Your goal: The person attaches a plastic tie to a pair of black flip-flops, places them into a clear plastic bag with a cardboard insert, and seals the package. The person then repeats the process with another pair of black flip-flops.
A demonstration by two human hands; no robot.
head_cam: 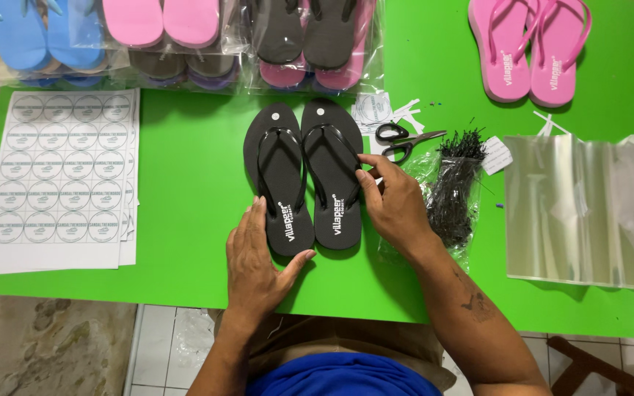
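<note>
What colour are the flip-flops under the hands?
Black flip-flops, white print on the heels; head view.

Single head-worn view, looking almost straight down from close above green table [185, 220]. Near edge at bottom, far edge at top. Wearer's forearms enter from near side; floor tiles [163, 352] visible below table edge.

Sheets of round white stickers [60, 176], stacked, at left edge of table [185, 220]. Clear bags of flip-flops [185, 44], blue, pink, black, in row along far edge. Cut round sticker [372, 108] with white paper scraps near middle, toward far edge. Small white tag [497, 155] just beyond. Clear bag of black ties [453, 191] beside it. Stack of empty clear bags [574, 213] at right edge.
</note>
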